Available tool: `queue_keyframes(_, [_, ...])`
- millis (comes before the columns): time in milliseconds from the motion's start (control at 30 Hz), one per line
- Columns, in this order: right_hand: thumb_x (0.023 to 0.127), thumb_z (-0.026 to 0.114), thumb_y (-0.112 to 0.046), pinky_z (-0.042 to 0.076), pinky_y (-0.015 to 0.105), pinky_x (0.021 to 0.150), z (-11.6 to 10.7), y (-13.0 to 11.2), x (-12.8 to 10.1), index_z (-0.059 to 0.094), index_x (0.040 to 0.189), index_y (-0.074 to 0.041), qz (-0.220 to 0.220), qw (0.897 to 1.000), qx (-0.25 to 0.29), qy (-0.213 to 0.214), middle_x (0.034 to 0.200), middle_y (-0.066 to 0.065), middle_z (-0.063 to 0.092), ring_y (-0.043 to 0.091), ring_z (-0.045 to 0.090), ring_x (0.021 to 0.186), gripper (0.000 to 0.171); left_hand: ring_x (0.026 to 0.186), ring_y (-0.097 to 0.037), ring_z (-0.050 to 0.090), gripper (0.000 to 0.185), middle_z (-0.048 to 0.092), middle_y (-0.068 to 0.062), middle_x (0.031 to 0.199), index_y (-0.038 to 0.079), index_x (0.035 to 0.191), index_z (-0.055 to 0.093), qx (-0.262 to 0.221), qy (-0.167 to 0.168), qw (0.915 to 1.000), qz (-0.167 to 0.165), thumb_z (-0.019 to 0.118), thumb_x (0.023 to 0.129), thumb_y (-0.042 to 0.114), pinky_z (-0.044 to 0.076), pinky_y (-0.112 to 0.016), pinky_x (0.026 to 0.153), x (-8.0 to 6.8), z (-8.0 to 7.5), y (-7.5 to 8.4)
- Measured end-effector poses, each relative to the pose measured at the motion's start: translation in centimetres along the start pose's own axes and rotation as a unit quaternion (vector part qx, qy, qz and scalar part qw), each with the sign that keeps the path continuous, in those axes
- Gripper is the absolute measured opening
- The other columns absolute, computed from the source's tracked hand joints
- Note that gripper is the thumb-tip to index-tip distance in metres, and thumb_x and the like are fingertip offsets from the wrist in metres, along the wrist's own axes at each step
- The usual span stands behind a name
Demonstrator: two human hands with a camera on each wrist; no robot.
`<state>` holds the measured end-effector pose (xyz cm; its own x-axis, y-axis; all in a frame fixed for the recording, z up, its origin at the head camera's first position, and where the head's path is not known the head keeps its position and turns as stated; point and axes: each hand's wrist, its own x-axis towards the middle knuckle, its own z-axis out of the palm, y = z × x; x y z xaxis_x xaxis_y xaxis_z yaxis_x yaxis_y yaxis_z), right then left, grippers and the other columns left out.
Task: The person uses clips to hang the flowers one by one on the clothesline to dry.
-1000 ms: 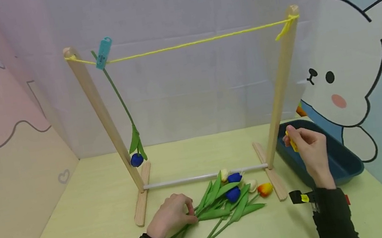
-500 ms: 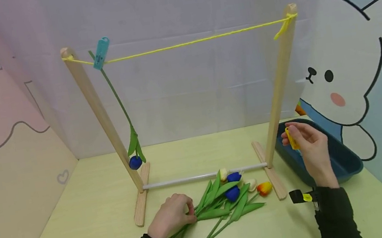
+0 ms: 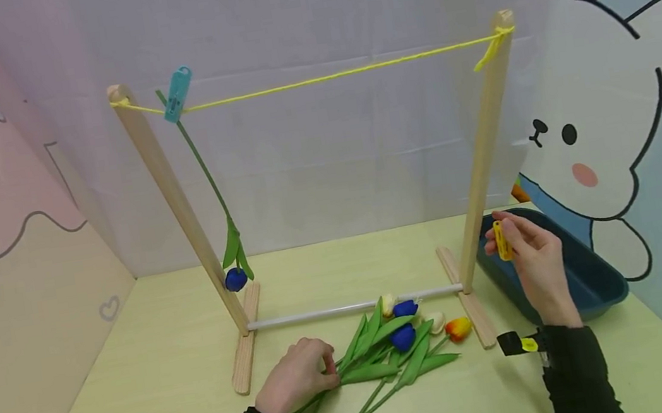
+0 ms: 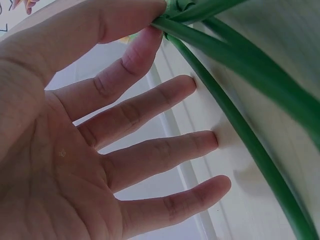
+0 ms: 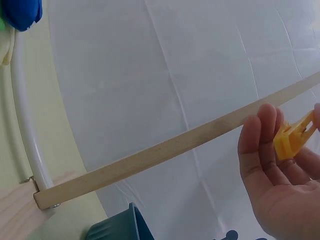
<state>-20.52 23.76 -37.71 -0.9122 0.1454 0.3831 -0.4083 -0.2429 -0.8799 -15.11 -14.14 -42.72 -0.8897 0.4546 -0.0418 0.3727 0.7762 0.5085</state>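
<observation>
My left hand (image 3: 297, 377) pinches a green stem of the artificial tulips (image 3: 384, 345) between thumb and index finger; in the left wrist view the other fingers (image 4: 160, 155) are spread, beside more stems (image 4: 235, 120). The bunch has blue, cream and one orange-yellow bloom and lies on the table. My right hand (image 3: 535, 261) holds a yellow clothespin (image 3: 502, 241) by its handle end, above the blue bin. In the right wrist view the clothespin (image 5: 292, 137) points its clamping end toward the palm side. A blue tulip (image 3: 235, 278) hangs head down from the line, clipped by a teal clothespin (image 3: 178, 95).
A yellow cord (image 3: 337, 75) runs between two wooden posts (image 3: 488, 140). A white rod (image 3: 321, 313) joins their feet low down, behind the bunch. The dark blue bin (image 3: 600, 291) stands on the table (image 3: 122, 402) by the right post.
My right hand turns the yellow clothespin so that more of it shows, shifting slightly left. My left hand keeps its pinch on the stem.
</observation>
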Motion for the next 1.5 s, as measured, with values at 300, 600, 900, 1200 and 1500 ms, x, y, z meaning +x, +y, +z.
queue_keyframes(300, [0.108,0.042,-0.022,0.056,0.018,0.076,-0.3,0.2,-0.1,0.057,0.125,-0.004,0.012,0.995,0.031,-0.091,0.099,0.002,0.061,0.013,0.061,0.082,0.029,0.07,-0.009,0.048,0.018,0.068,0.004,0.083,0.018,0.07,0.066,0.002,-0.016,0.9999,0.001,0.077,0.079,0.007,0.043,-0.032,0.072,0.2,0.1,-0.1])
queue_keyframes(600, [0.109,0.037,-0.033,0.041,0.022,0.073,-0.4,0.1,0.1,0.041,0.131,0.001,0.074,0.991,0.034,-0.106,0.093,-0.002,0.056,0.013,0.045,0.079,0.041,0.075,-0.014,0.052,0.006,0.07,0.0,0.089,0.013,0.079,0.069,-0.01,-0.019,0.9996,-0.018,0.073,0.082,0.009,0.048,-0.044,0.078,0.1,-0.3,0.1])
queue_keyframes(900, [0.109,0.037,-0.033,0.039,0.024,0.071,-0.5,0.2,0.0,0.051,0.123,0.0,0.056,0.991,0.027,-0.118,0.09,0.0,0.051,0.014,0.044,0.078,0.038,0.086,-0.025,0.069,0.006,0.075,-0.002,0.089,0.012,0.081,0.07,-0.027,0.009,0.9996,-0.007,0.073,0.085,0.008,0.054,-0.038,0.076,-0.4,-1.2,0.3])
queue_keyframes(1200, [0.108,0.04,-0.025,0.047,0.019,0.069,-0.5,0.2,0.0,0.059,0.113,-0.004,0.004,0.995,0.001,-0.099,0.087,0.0,0.057,0.013,0.051,0.078,0.028,0.078,-0.019,0.07,0.005,0.073,-0.005,0.087,0.008,0.087,0.07,-0.019,0.033,0.9992,0.013,0.071,0.092,0.008,0.051,-0.023,0.065,-0.7,-2.0,0.5])
queue_keyframes(1500, [0.109,0.042,-0.023,0.049,0.018,0.071,-0.6,-0.2,-0.1,0.062,0.113,-0.009,-0.006,0.994,-0.042,-0.103,0.086,0.0,0.059,0.014,0.054,0.079,0.025,0.069,-0.012,0.066,0.007,0.071,0.001,0.073,0.007,0.089,0.067,-0.029,0.079,0.9956,0.04,0.068,0.093,0.002,0.048,-0.02,0.061,-1.4,-3.0,0.6])
